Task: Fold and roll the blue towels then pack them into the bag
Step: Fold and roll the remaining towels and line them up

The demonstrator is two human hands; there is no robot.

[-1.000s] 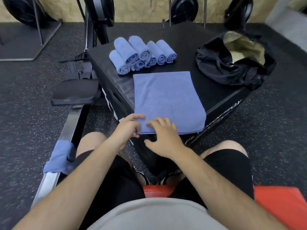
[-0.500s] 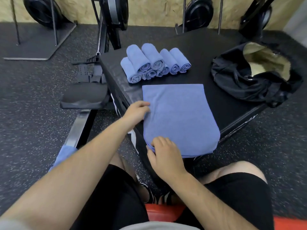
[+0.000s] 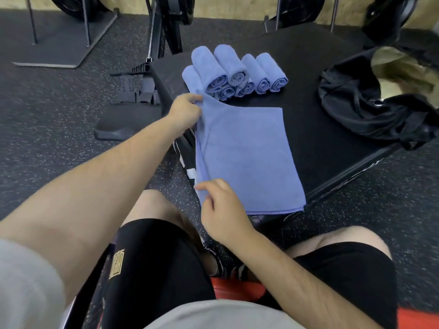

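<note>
So, left hand (image 3: 185,110): pinching the far left corner of the flat towel (image 3: 247,157), with that corner lifted a bit off the surface.
Right hand (image 3: 221,207): down at the near left corner, fingers curled. It looks like it's pinching the edge there, but the actual contact is half hidden behind the knuckles.
Towel in play: spread flat on the black box (image 3: 320,148). Its left edge runs along the box's left side and its near edge hangs just over the front.
Step, my guess: fold the left edge across to the right edge to halve it lengthwise, then roll.
How I'd do it: lift both corners together and carry them over level. Land edge on edge before letting go, then smooth out from the crease so the roll doesn't come out cone-shaped.
Watch out: the overhanging near edge could drag the whole thing off the box if I pull toward me.
Done pile: rolled towels (image 3: 237,72) stacked in two layers just past the flat one.
Bag (image 3: 370,110): black, mouth open with pale lining showing, on the right side of the box. It sits well apart from the towels, and nothing blue is visible inside.
Room: speckled rubber floor (image 3: 59,103), a rower seat (image 3: 128,124) to the left, dark gym gear along the back wall.
</note>
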